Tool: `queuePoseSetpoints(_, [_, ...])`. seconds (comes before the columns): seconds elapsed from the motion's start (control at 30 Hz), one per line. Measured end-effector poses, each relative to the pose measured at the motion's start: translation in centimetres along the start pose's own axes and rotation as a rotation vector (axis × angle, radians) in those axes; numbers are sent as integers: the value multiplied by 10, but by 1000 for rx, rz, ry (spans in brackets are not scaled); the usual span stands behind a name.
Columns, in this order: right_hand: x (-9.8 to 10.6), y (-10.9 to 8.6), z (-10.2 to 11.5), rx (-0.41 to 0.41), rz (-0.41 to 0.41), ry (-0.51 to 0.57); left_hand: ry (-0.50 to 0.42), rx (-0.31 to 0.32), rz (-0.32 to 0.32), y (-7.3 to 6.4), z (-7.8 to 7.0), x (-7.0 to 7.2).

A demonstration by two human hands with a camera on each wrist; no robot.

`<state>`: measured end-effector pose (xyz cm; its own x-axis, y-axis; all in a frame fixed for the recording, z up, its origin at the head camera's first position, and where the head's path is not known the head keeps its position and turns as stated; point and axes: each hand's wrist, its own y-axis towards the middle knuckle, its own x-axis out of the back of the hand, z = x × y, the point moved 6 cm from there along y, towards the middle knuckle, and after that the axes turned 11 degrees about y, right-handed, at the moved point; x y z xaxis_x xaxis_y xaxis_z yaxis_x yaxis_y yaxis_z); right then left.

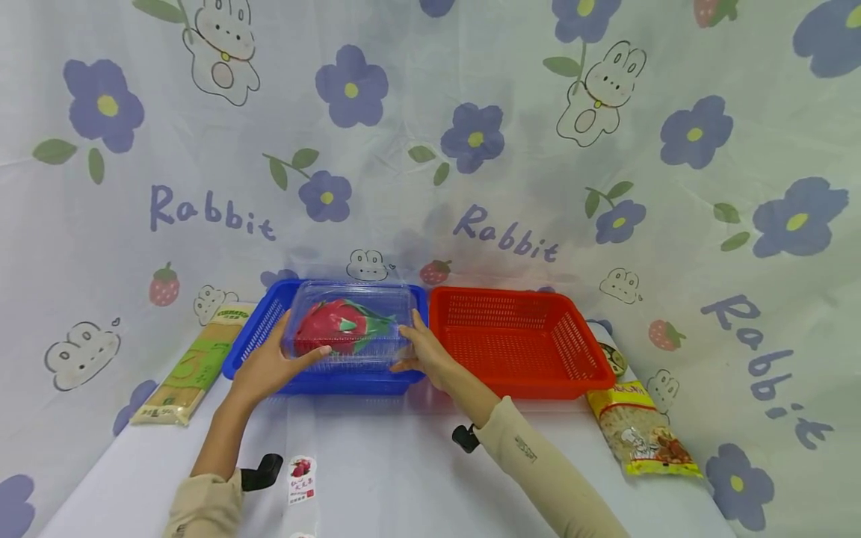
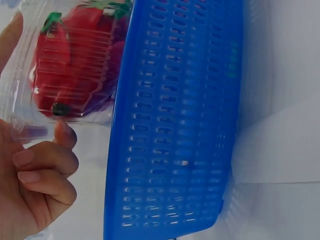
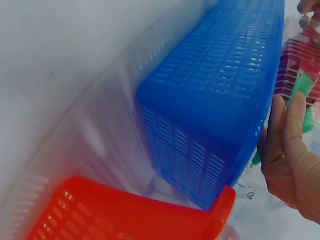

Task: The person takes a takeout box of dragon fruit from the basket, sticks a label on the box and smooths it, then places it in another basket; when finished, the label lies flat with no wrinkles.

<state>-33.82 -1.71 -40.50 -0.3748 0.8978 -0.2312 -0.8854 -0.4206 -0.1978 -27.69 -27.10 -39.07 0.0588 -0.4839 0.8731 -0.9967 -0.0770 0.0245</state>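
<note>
A clear plastic box (image 1: pixel 400 299) with a red and green dragon fruit (image 1: pixel 329 323) inside is raised over the blue basket (image 1: pixel 350 385). My left hand (image 1: pixel 267 366) grips the box's left side, its thumb along the front. On the other side, my right hand (image 1: pixel 427 350) holds the box's right end between thumb and fingers. Seen from the left wrist, the box (image 2: pixel 30 131) is at the basket's rim, with some fingers curled below it. The right wrist view shows the right-hand fingers (image 3: pixel 294 120) against the box. Part of the basket's inside is hidden behind the box.
Right of the blue basket stands a red basket (image 1: pixel 518 381). A long noodle packet (image 1: pixel 195 366) lies at the left, a yellow-ended food bag (image 1: pixel 642 430) and a round-patterned item (image 1: pixel 613 359) at the right. A dragon fruit label (image 1: pixel 302 480) lies on the white table (image 1: pixel 383 471).
</note>
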Motion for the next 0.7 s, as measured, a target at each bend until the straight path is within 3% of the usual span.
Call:
queuePoseSetpoints(0.3, [1, -13, 10, 17, 49, -27, 36, -5, -45, -4, -8, 6])
queuePoseSetpoints(0.7, [7, -37, 24, 16, 106, -141, -5, -36, -89, -10, -24, 14])
